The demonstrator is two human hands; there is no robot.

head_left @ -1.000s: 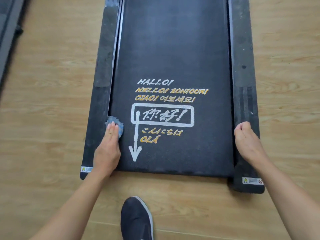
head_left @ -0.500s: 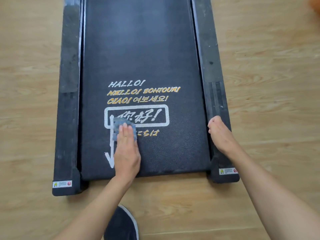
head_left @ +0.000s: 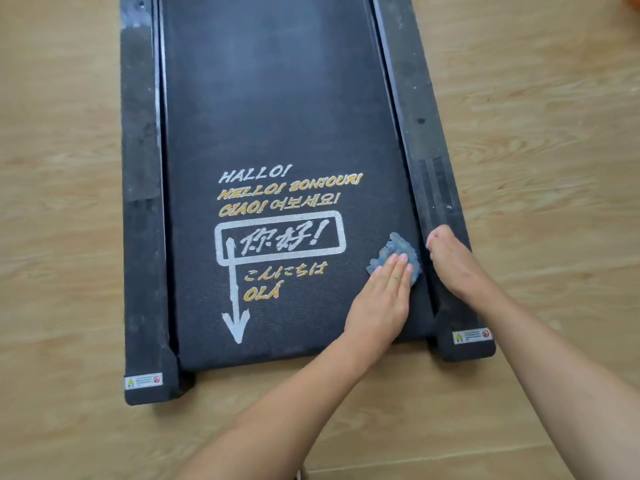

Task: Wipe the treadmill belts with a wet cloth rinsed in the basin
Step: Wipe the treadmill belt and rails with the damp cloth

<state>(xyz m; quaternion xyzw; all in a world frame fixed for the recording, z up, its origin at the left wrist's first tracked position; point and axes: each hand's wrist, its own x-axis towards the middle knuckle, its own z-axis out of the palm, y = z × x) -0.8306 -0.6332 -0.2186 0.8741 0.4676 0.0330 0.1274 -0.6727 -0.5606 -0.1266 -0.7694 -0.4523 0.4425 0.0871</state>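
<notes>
A black treadmill belt [head_left: 277,116] with white and yellow greeting lettering lies on the floor before me. A small blue cloth [head_left: 398,252] is on the belt near its right edge. My left hand [head_left: 381,299] presses flat on the cloth with straight fingers. My right hand [head_left: 453,265] rests on the right side rail [head_left: 415,116] just beside it, fingers curled over the rail's inner edge. No basin is in view.
The left side rail [head_left: 142,202] runs along the belt's other side. Light wooden floor [head_left: 554,168] surrounds the treadmill. An orange object [head_left: 632,0] shows at the top right corner.
My left hand has slid the cloth across the belt from the left edge, over the lettering, to the right edge. My right hand stayed on the right rail.
</notes>
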